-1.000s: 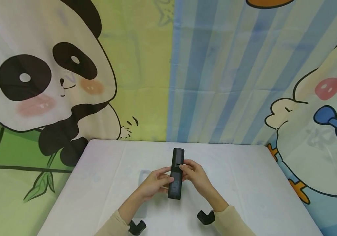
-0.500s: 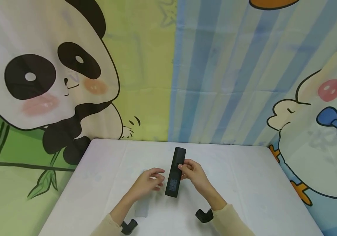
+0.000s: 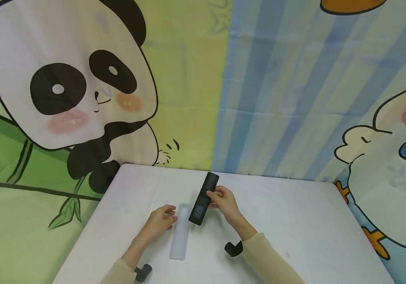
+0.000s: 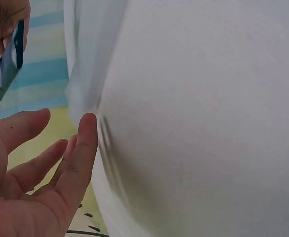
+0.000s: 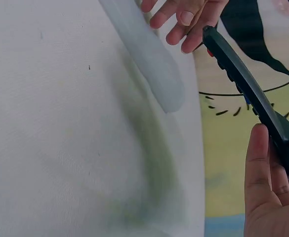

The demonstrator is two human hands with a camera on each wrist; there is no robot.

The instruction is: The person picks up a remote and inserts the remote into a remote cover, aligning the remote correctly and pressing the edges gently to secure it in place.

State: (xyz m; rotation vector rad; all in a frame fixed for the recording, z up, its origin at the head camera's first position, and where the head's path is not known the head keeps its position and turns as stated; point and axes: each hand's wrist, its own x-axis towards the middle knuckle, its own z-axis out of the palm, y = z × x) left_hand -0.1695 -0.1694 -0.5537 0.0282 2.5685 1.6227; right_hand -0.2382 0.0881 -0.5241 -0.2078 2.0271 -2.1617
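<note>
We've got the right hand (image 3: 225, 203) pinching a long, slim, black plastic remote control (image 3: 204, 199) by its far half, thumb on the face turned to the head camera, fingers behind. The remote is held up off the white cloth-covered table (image 3: 281, 213), tilted, lower end toward the left hand (image 3: 158, 221). We see a block of pale print (image 3: 198, 211) near that lower end; the right wrist view shows buttons along the opposite face, a red one near the tip.

Left hand: fingers loosely bent and apart, thumb clear, gripping nothing. It's right by a long, narrow, translucent whitish sleeve (image 3: 179, 236) lying on the table; we can't tell if the fingertips touch it. In the head view, the remote's lower end shows just beside the sleeve's far end.

Both arms wear beige cuffs (image 3: 266, 256), with a black curved device (image 3: 234, 249) at each wrist. Behind the table we note a printed backdrop (image 3: 185, 98): panda left, blue stripes, white bird right.
</note>
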